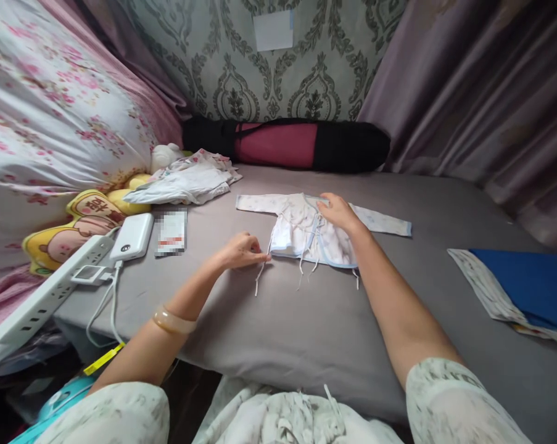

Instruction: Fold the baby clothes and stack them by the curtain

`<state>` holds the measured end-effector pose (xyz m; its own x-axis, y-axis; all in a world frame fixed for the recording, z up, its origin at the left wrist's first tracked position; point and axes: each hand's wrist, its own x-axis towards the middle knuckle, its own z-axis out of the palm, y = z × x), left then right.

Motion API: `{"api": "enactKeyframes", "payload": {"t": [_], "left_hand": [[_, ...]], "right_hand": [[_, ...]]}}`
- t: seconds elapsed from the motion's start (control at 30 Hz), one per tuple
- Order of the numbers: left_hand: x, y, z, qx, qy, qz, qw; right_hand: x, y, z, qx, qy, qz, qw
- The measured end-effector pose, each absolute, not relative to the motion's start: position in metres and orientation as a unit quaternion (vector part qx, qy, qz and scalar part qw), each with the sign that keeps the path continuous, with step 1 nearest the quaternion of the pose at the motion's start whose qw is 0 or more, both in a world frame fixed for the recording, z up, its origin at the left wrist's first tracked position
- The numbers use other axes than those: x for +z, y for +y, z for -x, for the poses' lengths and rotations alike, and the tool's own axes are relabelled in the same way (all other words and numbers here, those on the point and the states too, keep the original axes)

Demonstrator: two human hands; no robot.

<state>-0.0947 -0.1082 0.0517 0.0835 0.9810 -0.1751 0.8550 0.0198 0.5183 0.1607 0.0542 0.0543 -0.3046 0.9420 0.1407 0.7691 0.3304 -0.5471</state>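
Observation:
A small white baby shirt (pixel 293 231) with light-blue edging and thin tie strings lies spread on the grey sheet, sleeves stretched out to both sides. At its lower left corner my left hand (pixel 245 251) pinches the hem between thumb and forefinger, a tie string hanging just below. My right hand (pixel 339 213) is at the neckline, its fingers closed on the fabric near the collar. The right hand and forearm cover part of the shirt's right side.
Left of the shirt are a blurred packet (pixel 171 233), a white power bank (pixel 132 236), a power strip (pixel 51 290) with cables, and plush toys (pixel 93 213). Crumpled clothes (pixel 190 179) lie behind. A long black-and-red bag (pixel 278 145) lines the wall; folded blue cloth (pixel 528 287) is at right.

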Motion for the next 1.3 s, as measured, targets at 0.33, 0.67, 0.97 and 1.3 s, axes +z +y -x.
{"api": "enactKeyframes", "payload": {"t": [0.33, 0.67, 0.97, 1.3], "left_hand": [[0.052, -0.102, 0.098, 0.036, 0.678, -0.685, 0.265], [0.067, -0.085, 0.025, 0.172, 0.667, -0.725, 0.018], [0.030, -0.076, -0.019, 0.142, 0.634, -0.754, 0.098], [0.022, -0.080, -0.015, 0.183, 0.644, -0.740, 0.064]], "right_hand": [[0.048, 0.031, -0.221, 0.275, -0.757, 0.556, 0.206], [0.063, -0.020, -0.182, 0.216, -0.821, 0.528, 0.022], [0.060, -0.028, -0.174, 0.200, -0.806, 0.556, -0.015], [0.064, -0.034, -0.164, 0.150, -0.800, 0.580, -0.031]]}}
